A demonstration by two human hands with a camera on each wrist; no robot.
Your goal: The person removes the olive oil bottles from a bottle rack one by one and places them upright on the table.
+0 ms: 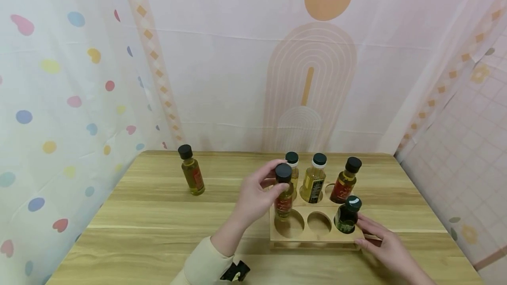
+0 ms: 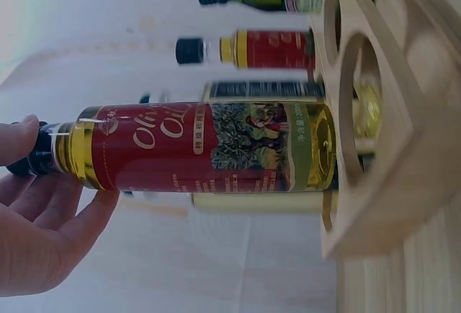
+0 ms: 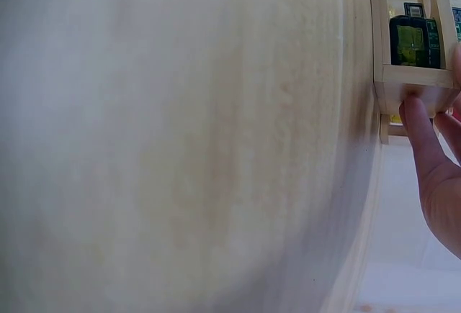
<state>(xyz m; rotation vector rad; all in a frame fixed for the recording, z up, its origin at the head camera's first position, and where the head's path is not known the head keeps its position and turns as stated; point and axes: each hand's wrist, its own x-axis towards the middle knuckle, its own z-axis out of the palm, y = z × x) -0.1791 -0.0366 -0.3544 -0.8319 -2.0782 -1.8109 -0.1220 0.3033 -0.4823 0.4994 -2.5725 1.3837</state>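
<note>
My left hand (image 1: 257, 195) grips a red-labelled olive oil bottle (image 2: 209, 147) by its black cap and neck. The bottle is upright, its base at the front-left hole of a two-tier wooden rack (image 1: 317, 245); whether it has entered the hole I cannot tell. Against the rack's right end rests my right hand (image 1: 390, 250), thumb and fingers touching the wood. A dark green bottle (image 1: 347, 219) sits in the front-right hole. In the back row stand two pale oil bottles, one (image 1: 314, 184) in the middle and one (image 1: 294, 175) at left, plus another red-labelled bottle (image 1: 343, 186) at right.
One more red-labelled oil bottle (image 1: 192, 173) stands alone on the wooden table (image 1: 158, 232), left of the rack. Patterned curtains (image 1: 222, 78) hang behind the table and along both sides. A black strap (image 1: 235, 272) shows at my left sleeve.
</note>
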